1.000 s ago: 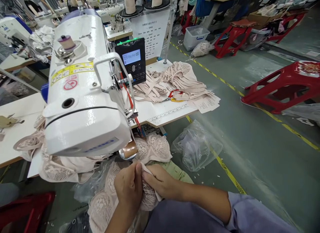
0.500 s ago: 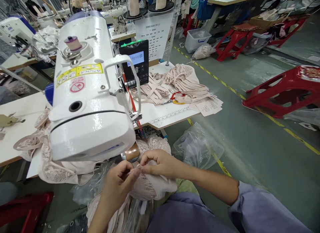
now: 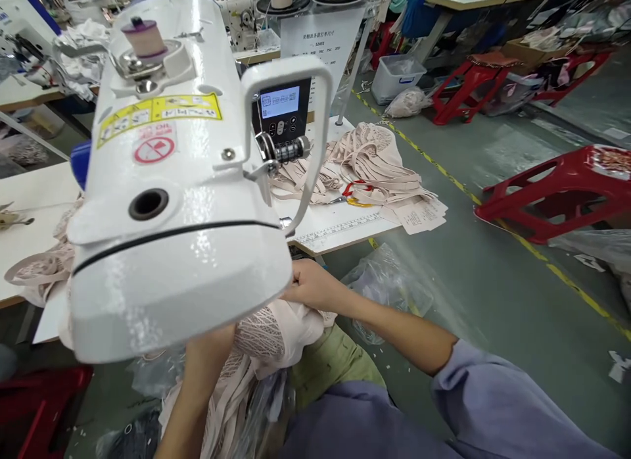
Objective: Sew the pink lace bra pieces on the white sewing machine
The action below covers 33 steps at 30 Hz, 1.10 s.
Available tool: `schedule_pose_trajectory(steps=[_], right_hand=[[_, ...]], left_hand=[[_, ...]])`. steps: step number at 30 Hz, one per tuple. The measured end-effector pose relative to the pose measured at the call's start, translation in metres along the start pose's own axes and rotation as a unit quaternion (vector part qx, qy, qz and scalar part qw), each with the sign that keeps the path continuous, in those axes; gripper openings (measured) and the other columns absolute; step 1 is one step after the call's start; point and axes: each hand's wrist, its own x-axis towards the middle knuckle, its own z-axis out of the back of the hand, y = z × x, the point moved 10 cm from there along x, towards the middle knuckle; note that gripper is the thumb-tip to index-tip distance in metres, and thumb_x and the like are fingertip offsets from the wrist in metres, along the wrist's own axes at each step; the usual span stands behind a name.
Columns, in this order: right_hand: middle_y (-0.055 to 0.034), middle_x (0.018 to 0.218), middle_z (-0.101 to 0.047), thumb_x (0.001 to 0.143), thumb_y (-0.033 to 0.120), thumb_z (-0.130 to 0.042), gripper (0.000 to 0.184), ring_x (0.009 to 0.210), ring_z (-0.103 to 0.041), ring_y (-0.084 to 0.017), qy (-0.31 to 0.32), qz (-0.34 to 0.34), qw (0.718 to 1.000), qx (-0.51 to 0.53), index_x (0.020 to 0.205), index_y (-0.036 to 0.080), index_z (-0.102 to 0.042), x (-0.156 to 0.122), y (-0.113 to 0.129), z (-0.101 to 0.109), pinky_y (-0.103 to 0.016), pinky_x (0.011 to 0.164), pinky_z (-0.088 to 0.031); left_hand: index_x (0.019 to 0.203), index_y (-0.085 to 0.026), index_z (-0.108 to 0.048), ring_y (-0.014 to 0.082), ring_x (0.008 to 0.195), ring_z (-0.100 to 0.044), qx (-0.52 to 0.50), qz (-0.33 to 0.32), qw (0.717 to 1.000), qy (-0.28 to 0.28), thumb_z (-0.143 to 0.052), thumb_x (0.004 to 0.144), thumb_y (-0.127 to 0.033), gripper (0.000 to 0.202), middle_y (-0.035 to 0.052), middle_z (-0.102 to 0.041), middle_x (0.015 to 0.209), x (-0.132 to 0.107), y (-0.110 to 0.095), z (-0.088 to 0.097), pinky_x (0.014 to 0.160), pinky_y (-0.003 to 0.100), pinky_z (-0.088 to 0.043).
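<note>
A beige lace bra (image 3: pixel 269 334) hangs below the head of a white sewing machine (image 3: pixel 182 275), over my lap. My right hand (image 3: pixel 318 287) is at its upper right edge, fingers curled in on the fabric, their tips hidden behind the machine head. My left hand (image 3: pixel 213 344) reaches up under the machine head at the bra's left side; its fingers are out of sight. The needle area is also covered by the machine head. More beige straps and lace (image 3: pixel 224 406) hang beneath, between my forearms.
On the table's right side lie a pile of beige bras (image 3: pixel 369 156), red-and-yellow-handled scissors (image 3: pixel 357 193) and paper tags (image 3: pixel 419 212). A lit control panel (image 3: pixel 283 110) stands behind the machine's guard bar (image 3: pixel 318 137). Red stools (image 3: pixel 557 189) and a plastic bag (image 3: pixel 384 288) are on the floor.
The view has moved closer to the machine. Both hands, pinching the bra in front of the machine before, have gone up under its head with the fabric, and my left fingers have become hidden.
</note>
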Motion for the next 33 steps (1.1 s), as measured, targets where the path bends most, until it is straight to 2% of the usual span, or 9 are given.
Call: schedule_pose_trajectory(steps=[4, 7, 17, 20, 22, 24, 26, 30, 33], right_hand=[[0.0046, 0.062, -0.046, 0.081, 0.043, -0.067, 0.037, 0.061, -0.039, -0.010, 0.004, 0.007, 1.000, 0.005, 0.063, 0.016, -0.049, 0.003, 0.006, 0.002, -0.024, 0.061, -0.031], [0.0051, 0.061, -0.044, 0.079, 0.044, -0.070, 0.039, 0.061, -0.040, -0.010, 0.004, 0.000, 1.000, 0.012, 0.062, 0.016, -0.048, 0.005, 0.004, 0.003, -0.023, 0.059, -0.029], [0.0027, 0.069, -0.053, 0.080, 0.049, -0.069, 0.035, 0.064, -0.043, -0.011, -0.007, -0.025, 0.999, 0.048, 0.073, 0.016, -0.056, -0.004, -0.025, -0.003, -0.024, 0.059, -0.030], [0.0029, 0.068, -0.050, 0.083, 0.051, -0.067, 0.038, 0.061, -0.040, -0.010, -0.010, -0.026, 0.998, 0.056, 0.073, 0.017, -0.055, -0.012, -0.036, -0.002, -0.024, 0.057, -0.028], [0.0030, 0.066, -0.048, 0.085, 0.052, -0.064, 0.039, 0.060, -0.039, -0.011, -0.014, -0.030, 0.998, 0.060, 0.072, 0.017, -0.053, -0.018, -0.044, -0.001, -0.024, 0.056, -0.028], [0.0032, 0.065, -0.045, 0.087, 0.054, -0.062, 0.041, 0.060, -0.040, -0.011, -0.018, -0.031, 0.997, 0.065, 0.071, 0.018, -0.052, -0.023, -0.050, 0.000, -0.024, 0.055, -0.027], [0.0032, 0.064, -0.044, 0.087, 0.056, -0.061, 0.042, 0.060, -0.040, -0.011, -0.023, -0.029, 0.997, 0.067, 0.071, 0.018, -0.051, -0.028, -0.055, 0.001, -0.024, 0.055, -0.027], [0.0035, 0.063, -0.042, 0.087, 0.059, -0.058, 0.047, 0.059, -0.037, -0.011, -0.031, -0.036, 0.997, 0.064, 0.069, 0.017, -0.051, -0.037, -0.068, 0.002, -0.024, 0.054, -0.027], [0.0040, 0.062, -0.041, 0.087, 0.061, -0.057, 0.049, 0.058, -0.038, -0.011, -0.032, -0.041, 0.997, 0.064, 0.068, 0.017, -0.049, -0.044, -0.074, 0.002, -0.023, 0.054, -0.027]], left_hand=[[0.054, -0.023, -0.051, 0.0202, 0.062, -0.055, 0.023, -0.056, 0.998, -0.016, -0.060, 0.079, -0.031, 0.027, 0.0003, -0.050, 0.052, 0.004, -0.012, 0.005, 0.070, 0.031, -0.051], [0.057, -0.023, -0.053, 0.0210, 0.066, -0.058, 0.022, -0.065, 0.998, -0.015, -0.060, 0.080, -0.035, 0.027, 0.0014, -0.052, 0.054, 0.003, -0.009, 0.002, 0.071, 0.031, -0.051], [0.064, -0.023, -0.058, 0.0256, 0.074, -0.062, 0.019, 0.024, 0.998, -0.062, -0.063, 0.076, -0.031, 0.016, 0.0019, -0.055, 0.058, -0.012, 0.045, 0.005, 0.081, 0.039, -0.053], [0.089, -0.019, -0.064, 0.0265, 0.090, -0.064, -0.016, 0.069, 0.990, -0.120, -0.061, 0.083, -0.039, 0.021, 0.0070, -0.065, 0.083, -0.033, 0.067, 0.004, 0.091, 0.042, -0.050], [0.117, -0.017, -0.058, 0.0266, 0.105, -0.063, -0.086, 0.089, 0.984, -0.132, -0.057, 0.088, -0.044, 0.039, 0.0131, -0.064, 0.112, -0.056, 0.080, -0.011, 0.095, 0.042, -0.049], [0.138, -0.018, -0.045, 0.0284, 0.124, -0.054, -0.169, 0.085, 0.976, -0.110, -0.054, 0.091, -0.048, 0.057, 0.0181, -0.052, 0.139, -0.081, 0.085, -0.036, 0.105, 0.044, -0.044], [0.150, -0.019, -0.032, 0.0312, 0.140, -0.040, -0.226, 0.065, 0.969, -0.072, -0.052, 0.092, -0.054, 0.071, 0.0189, -0.037, 0.153, -0.103, 0.082, -0.062, 0.113, 0.047, -0.037], [0.155, -0.017, -0.020, 0.0369, 0.145, -0.031, -0.187, 0.022, 0.982, -0.033, -0.064, 0.082, -0.056, 0.094, 0.0207, -0.030, 0.156, -0.128, 0.069, -0.100, 0.114, 0.052, -0.035], [0.148, -0.013, -0.031, 0.0377, 0.143, -0.033, -0.094, 0.020, 0.995, -0.028, -0.062, 0.085, -0.038, 0.076, 0.0242, -0.038, 0.149, -0.133, 0.075, -0.119, 0.114, 0.056, -0.032]])
